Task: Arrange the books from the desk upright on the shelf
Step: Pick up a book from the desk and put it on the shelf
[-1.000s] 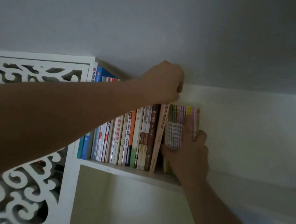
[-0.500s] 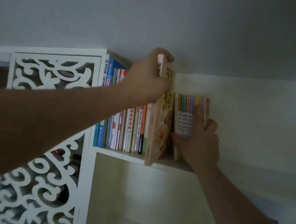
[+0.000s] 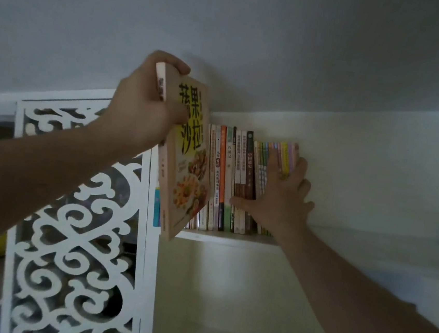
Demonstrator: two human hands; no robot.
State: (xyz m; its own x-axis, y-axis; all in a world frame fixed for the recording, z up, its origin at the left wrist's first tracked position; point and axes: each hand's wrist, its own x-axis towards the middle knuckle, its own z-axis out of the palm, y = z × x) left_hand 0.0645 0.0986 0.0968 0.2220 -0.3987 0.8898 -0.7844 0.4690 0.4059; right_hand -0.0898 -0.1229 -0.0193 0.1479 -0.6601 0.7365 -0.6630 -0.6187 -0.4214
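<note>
Left hand [image 3: 143,109] is gripping, fingers curled, a cookbook [image 3: 186,163] titled "蔬果沙拉"; right hand [image 3: 280,197], fingers spread, is pressing shelved books [image 3: 227,183], one reading "西游记".

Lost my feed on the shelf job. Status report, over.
Left hand grips salad cookbook, tilted, out of the row. Right hand pressed flat against shelved books. Nothing blocking the shelf.

Your left hand [image 3: 143,109] holds the salad cookbook [image 3: 186,163] before the white shelf [image 3: 227,238], left of the upright row of books [image 3: 228,178]; your right hand [image 3: 280,197] presses that row's right end, the carved white fretwork panel [image 3: 76,232] farther left.
</note>
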